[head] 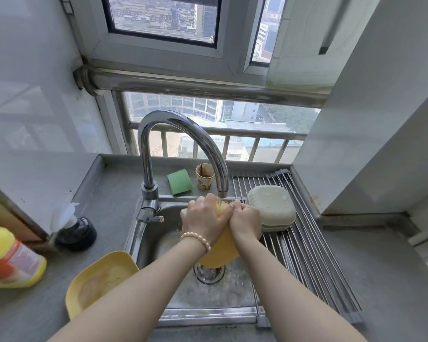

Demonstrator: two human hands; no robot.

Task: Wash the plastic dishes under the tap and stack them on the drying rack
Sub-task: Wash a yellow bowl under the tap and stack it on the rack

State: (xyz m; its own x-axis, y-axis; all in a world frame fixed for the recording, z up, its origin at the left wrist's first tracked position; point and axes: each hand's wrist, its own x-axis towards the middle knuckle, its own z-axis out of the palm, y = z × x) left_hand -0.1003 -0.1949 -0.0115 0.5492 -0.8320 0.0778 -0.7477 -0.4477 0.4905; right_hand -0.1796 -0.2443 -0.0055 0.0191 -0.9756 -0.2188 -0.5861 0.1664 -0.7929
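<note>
Yellow dish (pixel 220 253), held tilted over the sink (pixel 215 292) with its upper edge just below the tap (pixel 183 134) spout. Left hand (pixel 205 218) is curled over the dish's top left edge; right hand (pixel 245 219) grips the top right edge with fingers closed on the rim. The two hands touch at the knuckles. Water flow is too faint to confirm.

Step in hand, as judged: washing of this dish under the spout. The next move calls for carrying it right, onto the rack (pixel 307 243), and setting it on or beside the white dishes (pixel 272 208) already stacked upside down at the rack's far end.

A second yellow dish (pixel 99 280), with residue inside, lies tilted on the bench (pixel 104 193) at the sink's left edge, seemingly yet to be washed.

Behind the tap stand a green sponge (pixel 179 181) and a stained paper cup (pixel 205 176). A detergent bottle (pixel 10 260) lies at far left, near a dark round object (pixel 77 233).

Obstruction: the white stack sits just beside the right hand, so the yellow dish must be lifted clear of it; the near half of the rack offers room.
</note>
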